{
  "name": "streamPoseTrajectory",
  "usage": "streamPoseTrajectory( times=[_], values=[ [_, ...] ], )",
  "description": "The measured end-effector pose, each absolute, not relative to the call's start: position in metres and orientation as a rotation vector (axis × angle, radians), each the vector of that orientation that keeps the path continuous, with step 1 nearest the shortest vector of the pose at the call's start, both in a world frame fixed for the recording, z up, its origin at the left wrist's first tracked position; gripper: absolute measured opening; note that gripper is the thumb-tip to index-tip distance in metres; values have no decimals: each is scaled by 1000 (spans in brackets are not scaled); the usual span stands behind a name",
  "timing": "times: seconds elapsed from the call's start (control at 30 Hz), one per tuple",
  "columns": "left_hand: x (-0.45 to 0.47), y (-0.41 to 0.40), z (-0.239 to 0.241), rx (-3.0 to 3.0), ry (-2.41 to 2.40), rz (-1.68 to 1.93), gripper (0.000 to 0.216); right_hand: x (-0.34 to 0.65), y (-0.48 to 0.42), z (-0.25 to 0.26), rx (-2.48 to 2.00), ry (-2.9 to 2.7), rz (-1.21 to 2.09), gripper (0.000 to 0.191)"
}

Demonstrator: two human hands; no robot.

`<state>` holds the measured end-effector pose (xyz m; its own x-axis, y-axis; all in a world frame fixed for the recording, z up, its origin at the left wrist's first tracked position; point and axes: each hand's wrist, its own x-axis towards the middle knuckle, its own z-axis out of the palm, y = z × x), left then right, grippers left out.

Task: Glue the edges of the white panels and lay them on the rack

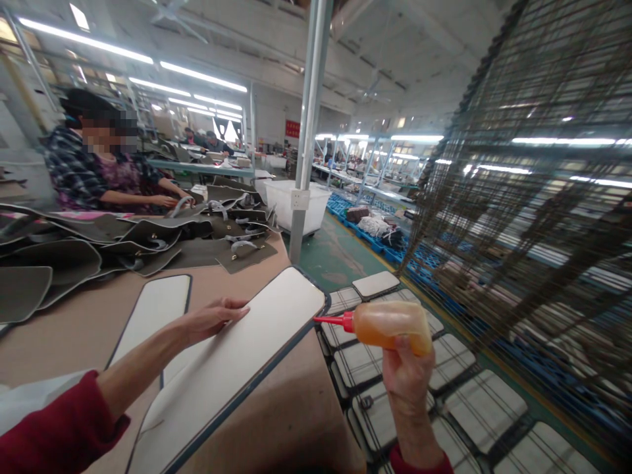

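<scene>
My left hand (212, 322) grips the far-left edge of a long white panel (247, 355) with rounded corners and a dark rim. Thumb and fingers press on the panel, which is tilted above the table. In my right hand (409, 375) is a squeeze bottle (392, 324) of amber liquid, probably glue, lying on its side. Its red nozzle tip touches or nearly touches the dark rim near the panel's right corner. Another white panel (160, 306) lies behind my left forearm on the brown tabletop (237, 280).
Dark grey pieces with handles (143, 237) are heaped at the table's far side, where a co-worker (99, 164) handles one. A metal post (303, 131) stands beyond the table corner. Several white panels (486, 401) lie low at right, beside a tall wire-like rack (543, 164).
</scene>
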<state>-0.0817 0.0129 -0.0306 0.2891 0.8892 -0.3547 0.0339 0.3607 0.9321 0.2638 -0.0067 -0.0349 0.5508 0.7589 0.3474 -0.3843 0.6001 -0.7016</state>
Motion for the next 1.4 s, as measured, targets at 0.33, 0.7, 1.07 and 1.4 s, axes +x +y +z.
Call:
streamPoseTrajectory(
  times=[0.33,0.7,1.07,1.4],
  values=[
    [-74,12,-34,1010,1195,763,45,258,-5,-17,-548,-752,723,36],
    [-73,9,-37,1000,1150,786,42,260,6,-33,-631,-781,688,41],
    [-68,6,-30,974,1169,811,43,254,0,-40,-640,-789,738,39],
    [-67,12,-31,930,1206,869,35,246,-5,-41,-648,-824,759,42]
  ],
)
